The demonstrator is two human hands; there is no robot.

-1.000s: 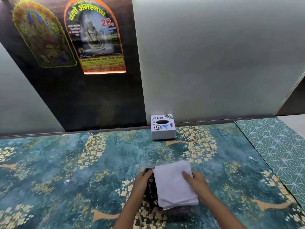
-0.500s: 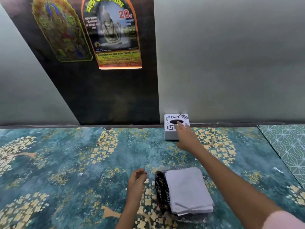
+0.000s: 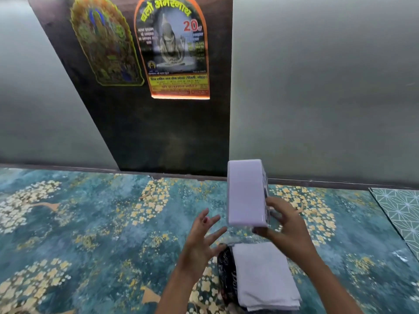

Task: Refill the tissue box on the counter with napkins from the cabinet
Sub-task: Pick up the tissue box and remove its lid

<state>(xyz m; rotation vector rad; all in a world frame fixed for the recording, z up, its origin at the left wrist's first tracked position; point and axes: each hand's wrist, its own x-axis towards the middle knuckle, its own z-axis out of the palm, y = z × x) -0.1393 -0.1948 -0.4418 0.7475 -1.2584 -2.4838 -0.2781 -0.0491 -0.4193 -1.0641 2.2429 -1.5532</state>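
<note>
The white tissue box (image 3: 246, 192) is in the air above the counter, tipped on its side so its plain underside faces me and its printed top faces right. My right hand (image 3: 286, 225) grips it at the lower right corner. My left hand (image 3: 200, 240) hovers just left of the box with fingers spread, holding nothing. A stack of white napkins (image 3: 263, 274) lies on the counter below both hands, partly in a dark printed plastic wrapper (image 3: 226, 268).
The counter (image 3: 90, 223) has a teal covering with yellow blossoms; a green geometric-patterned sheet (image 3: 401, 211) lies at the far right. A wall rises right behind the counter, with a dark panel carrying two posters (image 3: 174, 46).
My right hand has lifted the tissue box from the back of the counter, brought it toward me and tipped it on its side. My left hand has risen and opened beside it.
</note>
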